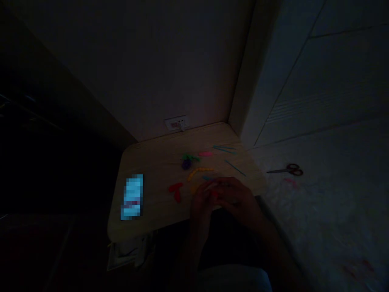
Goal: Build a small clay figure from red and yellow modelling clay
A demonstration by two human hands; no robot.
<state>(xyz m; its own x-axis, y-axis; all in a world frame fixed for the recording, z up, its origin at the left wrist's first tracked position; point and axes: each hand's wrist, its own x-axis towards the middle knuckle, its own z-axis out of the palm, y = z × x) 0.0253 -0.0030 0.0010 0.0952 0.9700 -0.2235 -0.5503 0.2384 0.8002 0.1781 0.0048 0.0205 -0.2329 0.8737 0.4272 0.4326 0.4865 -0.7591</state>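
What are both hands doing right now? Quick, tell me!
Left hand: fingers curled, touching the small red piece.
Right hand: bent around the same piece; too dark to tell which hand grips it.

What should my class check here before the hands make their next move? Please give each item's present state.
1. Red lump at the hands: ok, between left hand and right hand.
2. Firm grip on it: cannot tell, too dark.
3. Scissors off the table: ok, to its right.
4. Lit screen apart from the hands: ok, at the table's left.
5. Good light: not ok, very dim.
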